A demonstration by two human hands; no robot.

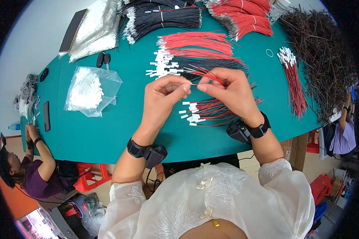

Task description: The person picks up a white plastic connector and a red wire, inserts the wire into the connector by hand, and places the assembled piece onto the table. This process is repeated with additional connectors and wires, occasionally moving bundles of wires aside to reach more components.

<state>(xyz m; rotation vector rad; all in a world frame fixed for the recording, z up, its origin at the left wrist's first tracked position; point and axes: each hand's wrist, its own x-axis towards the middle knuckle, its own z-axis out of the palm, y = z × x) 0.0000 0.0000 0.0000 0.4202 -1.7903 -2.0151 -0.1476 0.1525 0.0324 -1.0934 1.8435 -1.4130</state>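
My left hand (165,91) is closed in a pinch; what sits between its fingertips is mostly hidden. A thin wire end (194,84) bridges the small gap to my right hand (231,88). That hand is closed on several red wires (205,73), whose bare ends point left. Just beyond both hands lie rows of red wires (199,41) and black wires (211,63), with white connectors (163,59) at their left ends. Below my fingers rests a pile of red and black wires (217,111), also tipped with white connectors (193,112).
An open clear bag of white connectors (85,91) lies left, near keys (103,59). Bundled black wires (163,20) and red wires (243,20) line the back. Right are a connector-tipped bundle (294,83) and dark tangled wires (319,51). A co-worker (40,171) sits left.
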